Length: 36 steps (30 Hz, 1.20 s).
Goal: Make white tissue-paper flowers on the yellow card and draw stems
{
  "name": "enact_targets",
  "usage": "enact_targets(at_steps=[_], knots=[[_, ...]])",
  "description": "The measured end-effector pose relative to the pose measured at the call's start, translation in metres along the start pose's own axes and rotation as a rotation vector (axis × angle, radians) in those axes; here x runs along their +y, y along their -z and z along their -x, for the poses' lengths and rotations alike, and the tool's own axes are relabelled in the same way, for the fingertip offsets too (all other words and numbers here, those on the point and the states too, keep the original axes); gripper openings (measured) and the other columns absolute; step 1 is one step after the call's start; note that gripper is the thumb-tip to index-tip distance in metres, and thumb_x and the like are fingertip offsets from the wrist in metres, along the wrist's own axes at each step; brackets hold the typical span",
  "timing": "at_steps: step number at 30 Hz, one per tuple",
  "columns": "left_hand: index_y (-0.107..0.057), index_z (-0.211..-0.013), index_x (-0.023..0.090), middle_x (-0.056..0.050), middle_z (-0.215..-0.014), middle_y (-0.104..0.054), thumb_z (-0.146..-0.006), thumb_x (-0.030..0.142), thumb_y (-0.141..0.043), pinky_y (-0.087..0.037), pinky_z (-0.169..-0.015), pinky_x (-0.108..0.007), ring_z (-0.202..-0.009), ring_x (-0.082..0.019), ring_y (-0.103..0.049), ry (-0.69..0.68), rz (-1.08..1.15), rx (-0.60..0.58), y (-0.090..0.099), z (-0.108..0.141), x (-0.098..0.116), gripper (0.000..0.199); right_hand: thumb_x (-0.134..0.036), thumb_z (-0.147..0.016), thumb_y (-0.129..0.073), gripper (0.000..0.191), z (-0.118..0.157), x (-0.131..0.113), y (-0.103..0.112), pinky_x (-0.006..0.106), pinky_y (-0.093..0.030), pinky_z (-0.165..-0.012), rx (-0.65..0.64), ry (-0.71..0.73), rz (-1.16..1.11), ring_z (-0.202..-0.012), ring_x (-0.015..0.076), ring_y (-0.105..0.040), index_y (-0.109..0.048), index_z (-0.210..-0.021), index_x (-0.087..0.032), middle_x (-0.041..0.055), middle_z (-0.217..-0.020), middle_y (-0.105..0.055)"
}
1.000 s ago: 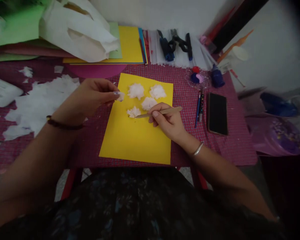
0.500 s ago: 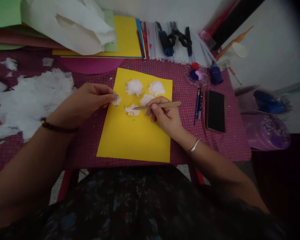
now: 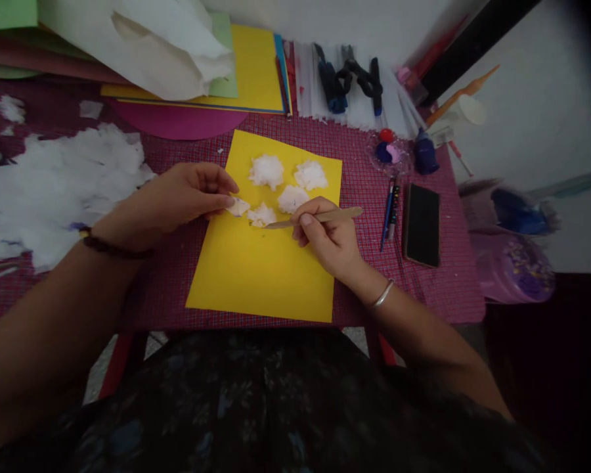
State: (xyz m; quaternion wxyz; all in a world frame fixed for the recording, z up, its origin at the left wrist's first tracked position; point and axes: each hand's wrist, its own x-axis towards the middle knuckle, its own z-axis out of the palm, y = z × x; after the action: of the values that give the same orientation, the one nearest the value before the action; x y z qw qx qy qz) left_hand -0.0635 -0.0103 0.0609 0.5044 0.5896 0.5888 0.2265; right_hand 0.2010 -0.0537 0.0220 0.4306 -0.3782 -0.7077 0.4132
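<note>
A yellow sheet of paper (image 3: 261,276) lies on the cloth-covered table in front of me, with several fluffy white tufts (image 3: 266,171) on its upper half. My left hand (image 3: 192,194) pinches a small white torn piece (image 3: 238,207) over the sheet's left edge. In my right hand (image 3: 322,230) is a flat wooden stick (image 3: 342,214), gripped between thumb and fingers. Its tip points left and meets the lower edge of the lowest white tuft (image 3: 262,214). Whether the tufts are paper or cotton I cannot tell.
A white shredded heap (image 3: 79,187) spreads on the left. Coloured sheets (image 3: 259,66) are stacked at the back, near black-and-blue clamps (image 3: 332,89). On the right lie a phone (image 3: 422,225), a thin blue brush (image 3: 387,213) and a small dark-blue bottle (image 3: 426,154).
My left hand has moved slightly right with its white piece, closer to the lowest tuft. The stick's tip has shifted down from on top of that tuft to its lower edge.
</note>
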Motion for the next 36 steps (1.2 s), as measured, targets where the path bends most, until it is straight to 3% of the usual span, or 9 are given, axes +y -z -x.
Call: enact_targets(at_steps=[4,14,21,27,31,36], knots=[[-0.07,-0.088,0.017,0.002,-0.071,-0.061,-0.079,0.031,-0.076,-0.029,-0.056,-0.025,-0.061,-0.011,-0.046,-0.027,-0.039,-0.042,0.003,-0.001,-0.005,0.017,-0.045,-0.111,-0.053,0.035,-0.002,0.004,-0.003,0.026,-0.048,-0.056,0.006,0.008,-0.02,-0.058,0.0097,-0.058,-0.064,-0.086,-0.022,-0.0011,-0.077,-0.063],[-0.072,-0.081,0.022,0.0,-0.068,-0.062,-0.074,0.039,-0.077,-0.033,-0.058,-0.027,-0.063,-0.015,-0.05,-0.047,-0.093,-0.066,0.004,-0.01,-0.014,0.019,-0.069,-0.107,-0.055,0.046,-0.009,0.014,-0.008,0.023,-0.046,-0.05,0.039,-0.105,-0.152,-0.052,0.0076,-0.053,-0.062,-0.098,-0.024,-0.0029,-0.078,-0.063],[-0.074,-0.082,0.021,0.0,-0.069,-0.063,-0.074,0.039,-0.076,-0.032,-0.059,-0.027,-0.064,-0.015,-0.046,-0.021,-0.116,-0.072,0.004,-0.007,-0.012,0.019,-0.069,-0.105,-0.06,0.045,-0.011,0.02,-0.009,0.022,-0.044,-0.047,0.063,-0.125,-0.221,-0.05,0.0066,-0.052,-0.062,-0.101,-0.024,-0.004,-0.078,-0.065],[-0.079,-0.08,0.021,-0.003,-0.077,-0.073,-0.071,0.046,-0.077,-0.039,-0.064,-0.028,-0.072,-0.018,-0.056,-0.076,-0.185,-0.157,0.004,-0.008,-0.017,0.027,-0.073,-0.102,-0.06,0.048,-0.012,0.02,-0.007,0.022,-0.043,-0.046,0.103,-0.178,-0.246,-0.05,0.0074,-0.052,-0.06,-0.1,-0.025,-0.0043,-0.075,-0.064],[-0.076,-0.08,0.021,-0.003,-0.079,-0.073,-0.071,0.048,-0.073,-0.043,-0.067,-0.028,-0.076,-0.02,-0.061,-0.086,-0.222,-0.229,-0.005,-0.005,-0.012,0.029,-0.071,-0.105,-0.058,0.047,-0.009,0.012,-0.003,0.023,-0.044,-0.048,0.139,-0.138,-0.215,-0.051,0.0087,-0.052,-0.061,-0.098,-0.025,-0.004,-0.073,-0.063],[-0.072,-0.079,0.02,-0.002,-0.076,-0.071,-0.072,0.049,-0.073,-0.042,-0.065,-0.027,-0.073,-0.018,-0.059,-0.098,-0.211,-0.221,-0.012,-0.001,-0.005,0.03,-0.066,-0.109,-0.052,0.049,-0.004,0.0,-0.002,0.028,-0.051,-0.058,0.031,-0.023,-0.017,-0.061,0.0119,-0.058,-0.064,-0.09,-0.023,-0.0002,-0.077,-0.062]])
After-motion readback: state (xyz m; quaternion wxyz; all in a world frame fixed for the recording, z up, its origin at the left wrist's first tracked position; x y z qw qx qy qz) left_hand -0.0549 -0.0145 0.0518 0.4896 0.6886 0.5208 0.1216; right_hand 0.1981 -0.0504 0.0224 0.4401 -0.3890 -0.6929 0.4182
